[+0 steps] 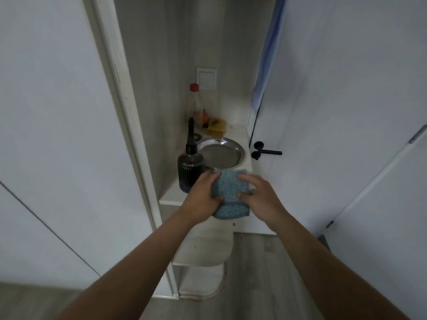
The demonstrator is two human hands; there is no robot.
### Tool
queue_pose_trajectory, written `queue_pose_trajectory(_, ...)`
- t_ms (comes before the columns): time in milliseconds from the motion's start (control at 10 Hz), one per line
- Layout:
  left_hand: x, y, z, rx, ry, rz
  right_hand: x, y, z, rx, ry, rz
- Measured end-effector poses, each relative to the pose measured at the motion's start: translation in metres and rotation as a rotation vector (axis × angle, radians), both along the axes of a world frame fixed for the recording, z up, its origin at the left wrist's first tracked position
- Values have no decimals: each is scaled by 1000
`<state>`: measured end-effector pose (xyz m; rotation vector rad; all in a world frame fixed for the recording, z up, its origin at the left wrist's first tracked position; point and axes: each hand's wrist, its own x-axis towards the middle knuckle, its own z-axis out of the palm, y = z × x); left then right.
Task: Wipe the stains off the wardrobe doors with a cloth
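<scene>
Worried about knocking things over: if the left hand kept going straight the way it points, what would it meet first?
Probably the dark ribbed pump bottle, close ahead of the left hand holding the blue cloth; depth is unclear.

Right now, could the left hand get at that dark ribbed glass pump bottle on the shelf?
Probably yes: the left hand is right beside the dark ribbed pump bottle, nothing between, though it's gripping the blue cloth.

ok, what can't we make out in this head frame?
- Stains on the white wardrobe doors: none discernible in the head view; dim light and soft focus.
- Folded blue knitted cloth: its middle is covered by the left hand and right hand.
- Clear red-capped plastic bottle: label too small to read.
- Dark ribbed glass pump bottle: base hidden by the left hand.
</scene>
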<state>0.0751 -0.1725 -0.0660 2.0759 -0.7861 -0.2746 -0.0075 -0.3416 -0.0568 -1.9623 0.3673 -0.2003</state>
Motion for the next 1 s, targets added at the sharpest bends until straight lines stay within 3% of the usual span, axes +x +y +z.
queue_pose_trajectory(100, 30, -37, -7, 323, -169, 11, 40, -14, -6, -181, -6, 61)
queue_pose_trajectory(200, 25, -47, -16, 738, -462, 84, 57, -33, -40, -458, 176, 75)
queue_pose_trajectory(300, 15, -44, -29, 667, -560, 138, 49, -45, -61, -506, 280, -18)
queue_pose_trajectory(400, 16, -36, -50, 512, -718, 48, 40, -46, -67, -634, 105, 34)
queue_pose_trajectory(500, 25, -46, -62, 470, -624, -12, 41, -52, -69, -692, 7, 107)
queue_pose_trajectory(700, 49, -55, -81, 528, -377, -81, 53, -63, -81, -774, 214, 190)
queue_pose_trajectory(800, 48, -57, -79, 533, -356, -77, 52, -59, -79, -790, 258, 169)
queue_pose_trajectory(1000, 27, -35, -64, 459, -434, -85, 30, -44, -51, -629, 208, 91)
